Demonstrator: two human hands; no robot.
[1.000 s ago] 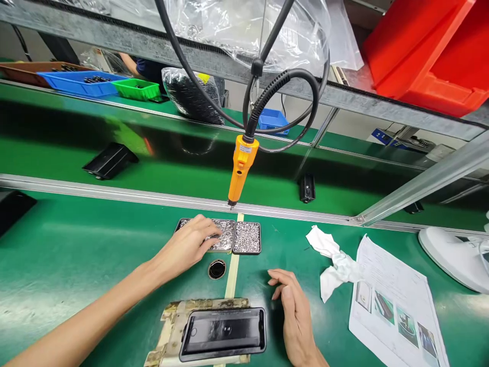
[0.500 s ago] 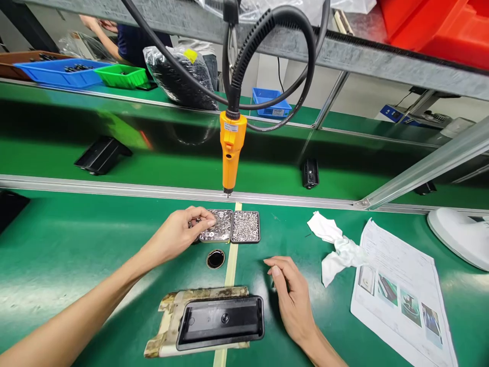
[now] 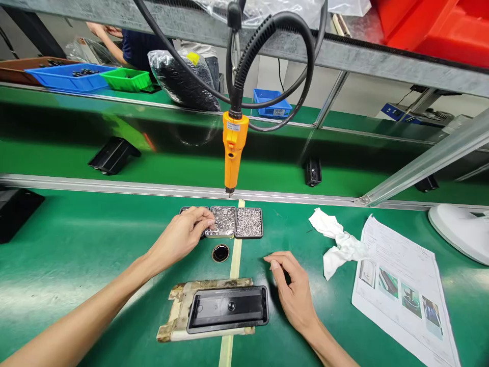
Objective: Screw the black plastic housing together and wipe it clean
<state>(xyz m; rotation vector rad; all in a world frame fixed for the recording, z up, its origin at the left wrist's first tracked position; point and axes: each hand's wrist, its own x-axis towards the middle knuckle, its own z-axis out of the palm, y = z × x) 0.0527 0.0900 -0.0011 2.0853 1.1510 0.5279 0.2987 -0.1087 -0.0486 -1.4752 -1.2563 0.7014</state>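
My left hand (image 3: 182, 235) reaches over a flat tray of shiny washers (image 3: 221, 221), with its fingertips pinched together at the tray's left edge; what they pinch is too small to make out. A second tray of small screws (image 3: 249, 223) sits just right of it. My right hand (image 3: 292, 293) rests on the green bench with curled fingers, holding nothing, right beside a black rectangular part (image 3: 228, 309) lying on a taped fixture (image 3: 176, 317). A small black ring (image 3: 220, 253) lies between trays and part. An orange electric screwdriver (image 3: 234, 153) hangs above the trays.
A crumpled white cloth (image 3: 338, 243) and a printed instruction sheet (image 3: 403, 286) lie to the right, with a white object (image 3: 460, 232) at the far right. Black parts (image 3: 113, 154) sit on the conveyor behind. Blue and green bins (image 3: 126, 79) and another person stand beyond.
My left hand has drawn back from flat over the washer tray to a pinch at its left edge. My right hand has curled slightly and stayed beside the black part.
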